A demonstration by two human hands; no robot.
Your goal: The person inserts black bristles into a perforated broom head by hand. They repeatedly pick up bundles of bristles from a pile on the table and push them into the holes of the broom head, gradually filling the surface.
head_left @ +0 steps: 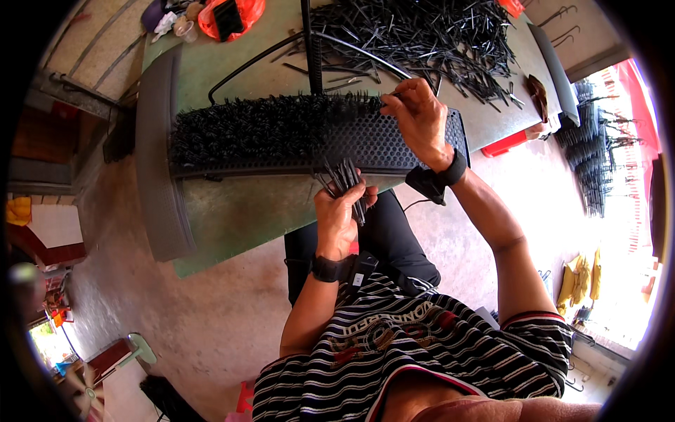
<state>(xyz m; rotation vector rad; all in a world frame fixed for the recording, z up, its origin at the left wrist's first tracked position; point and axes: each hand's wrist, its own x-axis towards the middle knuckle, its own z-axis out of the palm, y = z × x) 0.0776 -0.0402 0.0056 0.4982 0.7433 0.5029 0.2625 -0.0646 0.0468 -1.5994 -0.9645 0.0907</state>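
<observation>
A long black panel (394, 144) full of small holes lies across the table near me. Dense black bristle-like tufts (242, 137) cover its left and middle part, while bare holes show toward the right. My left hand (336, 221) is closed around a bundle of thin black strips (342, 177), just in front of the panel's near edge. Above the panel's right part, my right hand (422, 126) has thumb and forefinger pinched together beside the last tufts. Whatever is between those fingertips is too small to make out. Both wrists wear black bands.
A big heap of loose black strips (422, 35) covers the back of the green table (232, 225). A black post (313, 56) with curved rods rises behind the panel. Grey padding (160, 155) lines the left edge. An orange-red bag (246, 15) sits at back left.
</observation>
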